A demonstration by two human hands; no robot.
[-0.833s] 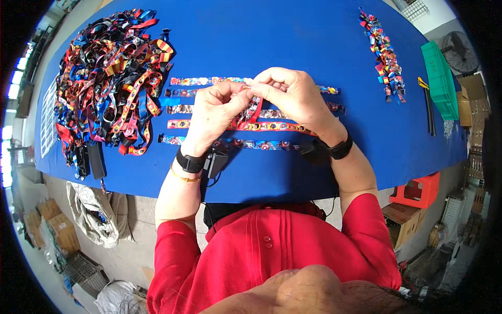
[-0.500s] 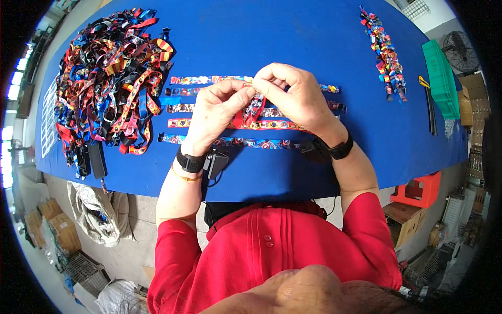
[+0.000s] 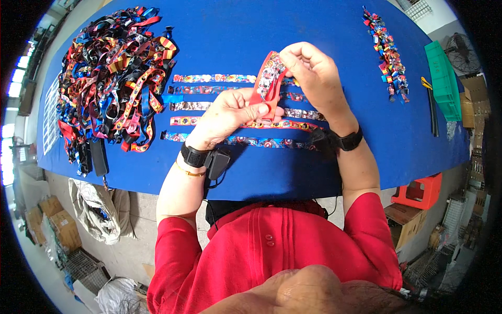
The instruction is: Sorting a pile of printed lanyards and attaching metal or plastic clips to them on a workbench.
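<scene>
A red printed ribbon strap [image 3: 270,78] is folded into a loop between my hands, above the blue table [image 3: 272,180]. My left hand [image 3: 230,112] pinches its lower part between thumb and fingers. At the strap's upper end, my right hand [image 3: 309,65] grips it with thumb and fingertips. Beneath my hands lie several flat printed straps in rows, among them a light one [image 3: 214,78] at the far side, a red and yellow one [image 3: 298,125] and a blue one [image 3: 256,142] nearest me. My hands and the held strap cover parts of these rows.
A large tangled heap of printed straps [image 3: 112,78] fills the table's left. At the far right lie a narrow row of bundled straps [image 3: 386,57], a yellow-handled cutter [image 3: 426,82] and a green crate [image 3: 443,81]. A red stool [image 3: 418,191] stands beyond the table's edge.
My right hand has moved up and to the right, while my left has come slightly lower and rightward. The red strap, earlier bunched between my fingertips, is now stretched into an upright loop.
</scene>
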